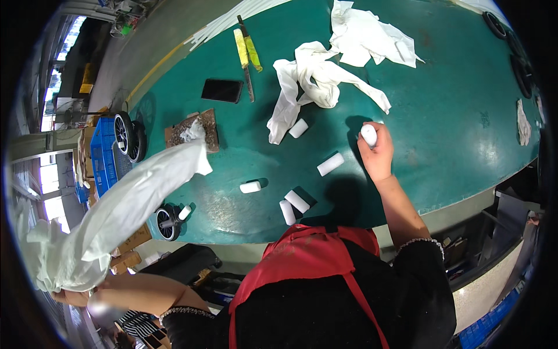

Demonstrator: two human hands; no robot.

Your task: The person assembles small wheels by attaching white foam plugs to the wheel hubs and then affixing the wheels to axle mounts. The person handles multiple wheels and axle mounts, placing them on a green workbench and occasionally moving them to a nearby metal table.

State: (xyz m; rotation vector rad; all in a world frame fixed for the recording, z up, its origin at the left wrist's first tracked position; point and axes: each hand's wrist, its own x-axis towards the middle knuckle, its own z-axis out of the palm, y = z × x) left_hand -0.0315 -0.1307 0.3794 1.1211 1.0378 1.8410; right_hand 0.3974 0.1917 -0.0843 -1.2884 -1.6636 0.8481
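Observation:
My right hand (379, 158) is over the green table, closed around a small white cylinder (369, 135) whose end shows above the fingers. Far out at the lower left, my left hand (78, 296) grips a long, thin white plastic bag (139, 192), which stretches up to the table's left part. A blurred whitish shape (102, 307) lies beside that hand; I cannot tell what it is. Between my hands, several similar white cylinders lie on the table, such as one (331, 164) near my right hand and another (250, 187) farther left.
Crumpled white cloth-like pieces (319, 78) lie at the back middle. Left of them are two yellow-handled tools (249, 49), a black phone (222, 91) and a brown block (209, 125). Small black wheels (168, 223) sit at the left edge, near a blue crate (103, 154). A glove (523, 123) lies far right.

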